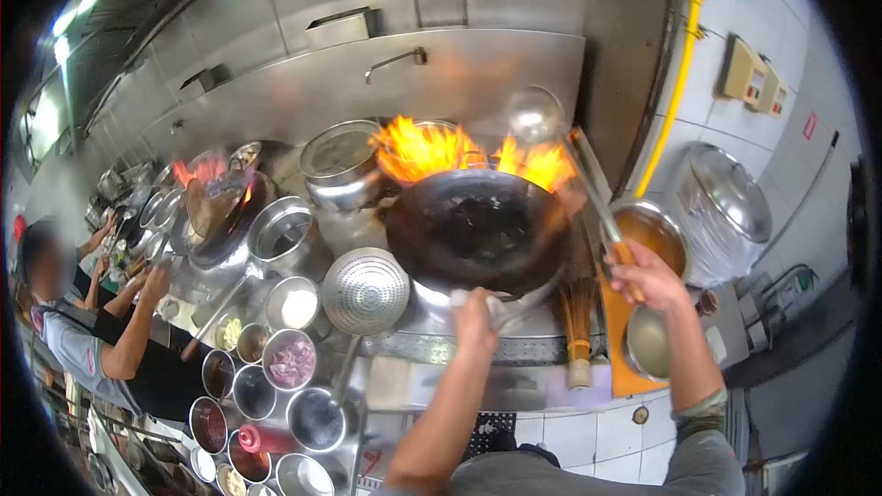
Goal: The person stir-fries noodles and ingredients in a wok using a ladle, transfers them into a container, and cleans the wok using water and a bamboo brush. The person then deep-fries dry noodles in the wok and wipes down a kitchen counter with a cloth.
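My left hand (473, 321) is closed around the near rim of a dark wok (469, 230), with a pale cloth (498, 310) bunched at the grip. The wok sits over a burner, and tall flames (427, 152) rise behind its far rim. A little dark, shiny liquid seems to lie inside it. In my right hand (654, 277) is the wooden handle of a ladle (536, 117). Its metal bowl is raised beyond the wok's far right side, near the flames. A perforated skimmer (366, 291) rests left of the wok.
A bamboo brush (578, 326) stands right of the wok, beside an orange board (617, 349). A pot of brownish liquid (654, 225) is further right. Several bowls, one holding chopped onion (292, 363), fill the left. A co-worker (96, 349) handles another wok (216, 211).
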Motion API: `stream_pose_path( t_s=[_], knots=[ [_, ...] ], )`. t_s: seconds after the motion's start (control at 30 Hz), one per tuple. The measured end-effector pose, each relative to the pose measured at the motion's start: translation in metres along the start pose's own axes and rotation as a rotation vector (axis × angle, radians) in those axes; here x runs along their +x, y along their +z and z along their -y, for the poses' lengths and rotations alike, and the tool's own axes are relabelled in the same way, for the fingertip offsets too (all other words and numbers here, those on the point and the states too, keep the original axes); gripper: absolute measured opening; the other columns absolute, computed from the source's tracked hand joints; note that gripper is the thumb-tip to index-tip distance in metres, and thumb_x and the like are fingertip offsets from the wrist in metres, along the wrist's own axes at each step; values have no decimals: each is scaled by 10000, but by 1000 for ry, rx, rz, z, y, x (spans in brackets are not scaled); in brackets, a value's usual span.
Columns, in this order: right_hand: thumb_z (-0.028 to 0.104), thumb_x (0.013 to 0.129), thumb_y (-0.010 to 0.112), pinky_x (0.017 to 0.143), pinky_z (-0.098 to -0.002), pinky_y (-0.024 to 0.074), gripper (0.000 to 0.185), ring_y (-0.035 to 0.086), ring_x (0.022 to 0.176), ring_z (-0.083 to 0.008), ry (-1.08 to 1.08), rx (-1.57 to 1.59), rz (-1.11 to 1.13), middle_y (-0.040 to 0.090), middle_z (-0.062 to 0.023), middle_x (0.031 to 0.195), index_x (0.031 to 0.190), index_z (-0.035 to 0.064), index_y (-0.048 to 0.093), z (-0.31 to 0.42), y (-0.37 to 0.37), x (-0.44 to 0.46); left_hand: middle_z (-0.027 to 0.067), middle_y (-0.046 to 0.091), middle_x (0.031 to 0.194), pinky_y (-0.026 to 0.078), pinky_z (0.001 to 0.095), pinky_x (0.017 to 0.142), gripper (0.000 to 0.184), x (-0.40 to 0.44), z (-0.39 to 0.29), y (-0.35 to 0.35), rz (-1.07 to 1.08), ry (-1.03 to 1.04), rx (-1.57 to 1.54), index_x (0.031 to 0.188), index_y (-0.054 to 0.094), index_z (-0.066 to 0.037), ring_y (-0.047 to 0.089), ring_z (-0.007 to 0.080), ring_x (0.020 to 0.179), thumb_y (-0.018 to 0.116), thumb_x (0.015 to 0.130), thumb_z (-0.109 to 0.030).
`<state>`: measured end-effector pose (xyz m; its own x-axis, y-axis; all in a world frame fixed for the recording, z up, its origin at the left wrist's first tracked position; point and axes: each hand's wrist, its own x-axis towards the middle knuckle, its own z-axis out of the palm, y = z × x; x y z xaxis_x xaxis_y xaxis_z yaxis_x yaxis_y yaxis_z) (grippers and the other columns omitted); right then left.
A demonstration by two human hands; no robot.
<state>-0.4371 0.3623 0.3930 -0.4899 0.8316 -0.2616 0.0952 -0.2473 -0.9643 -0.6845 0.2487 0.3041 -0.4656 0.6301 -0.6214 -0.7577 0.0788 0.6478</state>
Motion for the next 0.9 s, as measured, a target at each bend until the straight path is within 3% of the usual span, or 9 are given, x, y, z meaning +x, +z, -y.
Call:
stream_pose_path(
  t_s=[0.13, 0.2, 0.3, 0.37, 0.43, 0.57, 0.7, 0.77, 0.9],
  knots=[
    [38, 835, 617, 348, -253, 382, 531, 497, 538, -92, 11, 288, 122, 545, -35, 785, 1318, 46, 396, 48, 121, 91, 100, 563, 1095, 495, 410, 809, 449, -11, -5, -32, 195, -123, -64, 1168, 481, -55, 572, 238, 1001, 673, 831, -281],
    [77, 862, 598, 339, -273, 381, 369, 487, 507, -93, -40, 43, 234, 524, -27, 726, 1208, 59, 471, 51, 185, 133, 99, 562, 1117, 491, 383, 808, 549, -23, -6, -65, 257, 38, 65, 1228, 455, -58, 570, 230, 1013, 702, 827, -340],
    [86, 846, 570, 368, -270, 398, 488, 476, 502, -100, -76, -335, 296, 488, -12, 690, 1309, 90, 418, 54, 260, 203, 106, 581, 1083, 490, 364, 822, 598, -47, -36, -114, 106, -52, 334, 1252, 446, -34, 584, 225, 994, 720, 810, -330],
    [83, 789, 545, 425, -307, 422, 455, 500, 514, -134, -259, -569, 257, 508, -44, 665, 1242, 101, 504, 38, 308, 258, 161, 610, 1030, 484, 367, 835, 643, -29, -23, -161, 32, 247, 709, 1215, 459, 5, 605, 274, 973, 738, 778, -375],
    [85, 771, 531, 583, -398, 497, 346, 583, 574, -208, -445, -816, 115, 621, -161, 808, 1092, -41, 548, -7, 344, 343, 194, 612, 1015, 482, 378, 836, 639, -15, -17, -197, -49, 289, 853, 1168, 499, 20, 607, 311, 958, 747, 756, -401],
    [88, 763, 532, 539, -412, 474, 327, 598, 579, -237, -421, -1079, 34, 633, -193, 831, 1045, -76, 557, 18, 393, 331, 256, 606, 1000, 472, 421, 830, 611, 2, -5, -228, -89, 448, 1233, 1013, 612, 38, 592, 393, 947, 762, 703, -467],
    [40, 759, 525, 448, -315, 427, 119, 537, 501, -183, 123, -343, 318, 580, -114, 673, 846, -32, 560, 38, 402, 349, 223, 612, 1002, 468, 439, 827, 564, 36, 39, -260, -100, 406, 1168, 988, 651, -14, 590, 378, 956, 753, 700, -489],
    [6, 761, 508, 441, -245, 402, 28, 501, 486, -142, 546, 697, 449, 504, -57, 605, 738, 17, 498, 48, 394, 354, 219, 612, 1011, 468, 439, 830, 560, 41, 44, -259, -101, 369, 1156, 995, 653, -23, 590, 377, 958, 750, 702, -490],
    [-7, 781, 510, 435, -243, 394, 87, 489, 515, -134, 520, 1013, 589, 459, -35, 631, 796, 30, 433, 65, 372, 334, 208, 612, 1031, 469, 439, 837, 562, 40, 44, -259, -117, 353, 1252, 1014, 651, -31, 590, 374, 964, 747, 704, -491]
  ],
)
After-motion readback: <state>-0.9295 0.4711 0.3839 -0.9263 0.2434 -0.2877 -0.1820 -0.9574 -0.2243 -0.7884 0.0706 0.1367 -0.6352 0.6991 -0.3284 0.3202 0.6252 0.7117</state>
